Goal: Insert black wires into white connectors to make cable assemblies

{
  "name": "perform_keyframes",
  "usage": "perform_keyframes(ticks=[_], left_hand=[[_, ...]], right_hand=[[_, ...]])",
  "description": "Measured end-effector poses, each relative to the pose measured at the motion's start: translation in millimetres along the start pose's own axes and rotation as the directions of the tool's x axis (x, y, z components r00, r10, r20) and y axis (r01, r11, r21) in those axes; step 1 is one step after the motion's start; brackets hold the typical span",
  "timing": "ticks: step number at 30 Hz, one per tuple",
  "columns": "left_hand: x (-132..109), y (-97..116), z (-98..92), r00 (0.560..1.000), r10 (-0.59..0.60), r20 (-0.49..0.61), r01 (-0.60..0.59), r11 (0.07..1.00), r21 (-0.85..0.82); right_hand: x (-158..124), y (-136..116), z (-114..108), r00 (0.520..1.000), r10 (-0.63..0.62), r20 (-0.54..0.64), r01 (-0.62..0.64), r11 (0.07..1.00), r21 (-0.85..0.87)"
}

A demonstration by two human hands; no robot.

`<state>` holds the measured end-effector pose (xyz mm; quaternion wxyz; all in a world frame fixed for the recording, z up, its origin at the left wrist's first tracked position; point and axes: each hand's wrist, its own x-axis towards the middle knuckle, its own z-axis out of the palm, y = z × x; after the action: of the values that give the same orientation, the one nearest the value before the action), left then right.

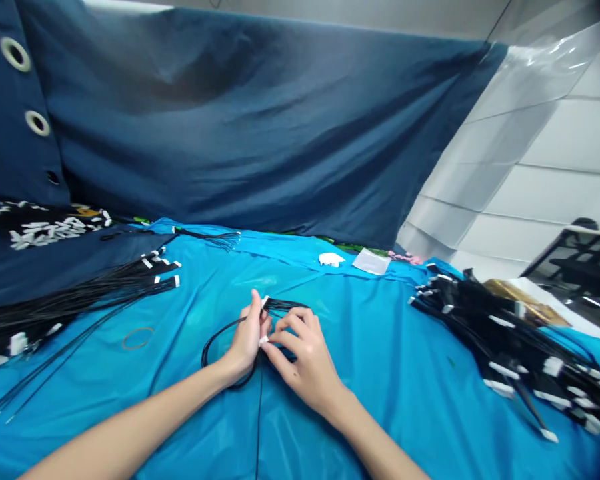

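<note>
A thin black wire harness (219, 337) with small white connectors lies looped on the bright blue sheet (380, 360) in front of me. My left hand (249, 337) pinches one of its white connectors between thumb and fingers. Beside it, touching, my right hand (303, 353) pinches the same harness, its fingers curled over the wires just right of the left hand. A single black wire runs down from the hands toward the bottom edge.
A long bundle of black wires with white connectors (75, 297) lies at the left. A heap of similar harnesses (510, 340) fills the right. A rubber band (137, 338), a small white part (331, 259) and a clear bag (371, 261) lie on the sheet. Dark blue cloth (260, 127) hangs behind.
</note>
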<state>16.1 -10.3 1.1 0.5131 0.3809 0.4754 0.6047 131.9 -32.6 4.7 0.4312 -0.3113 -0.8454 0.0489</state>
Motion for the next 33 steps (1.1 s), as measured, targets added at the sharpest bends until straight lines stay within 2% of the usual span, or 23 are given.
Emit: perform_keyframes(ticks=[3,9,12,16,19,23,27,33], left_hand=[[-1,-5,-0.4,0.999,0.019,-0.034,-0.018,1.0,0.02],[-4,-9,0.5,0.999,-0.024,-0.046,0.023,1.0,-0.011],[-5,-9,0.7,0.994,-0.082,-0.067,0.08,0.996,-0.031],[-7,-6,1.7,0.967,-0.19,-0.167,0.175,0.979,-0.104],[-8,-3,3.2,0.97,-0.204,-0.135,0.188,0.975,-0.122],[-8,0,4.6,0.977,-0.195,-0.09,0.185,0.977,-0.111],[-7,3,3.7,0.958,-0.281,-0.047,0.276,0.956,-0.102],[-4,7,1.6,0.928,-0.372,0.032,0.372,0.917,-0.145]], right_hand=[[-2,-1,2,0.999,0.028,-0.027,-0.028,0.999,0.028],[-3,0,2,0.995,0.098,-0.028,-0.093,0.988,0.122],[-3,0,4,0.993,0.116,-0.016,-0.113,0.986,0.123],[-4,-2,4,0.994,0.105,0.015,-0.106,0.985,0.134],[-2,-4,2,0.995,0.103,0.016,-0.105,0.98,0.167],[1,-3,-1,0.987,0.157,0.042,-0.163,0.962,0.22],[2,-1,-3,0.979,0.192,0.072,-0.204,0.944,0.259],[3,2,-3,0.977,0.209,0.051,-0.215,0.933,0.289]])
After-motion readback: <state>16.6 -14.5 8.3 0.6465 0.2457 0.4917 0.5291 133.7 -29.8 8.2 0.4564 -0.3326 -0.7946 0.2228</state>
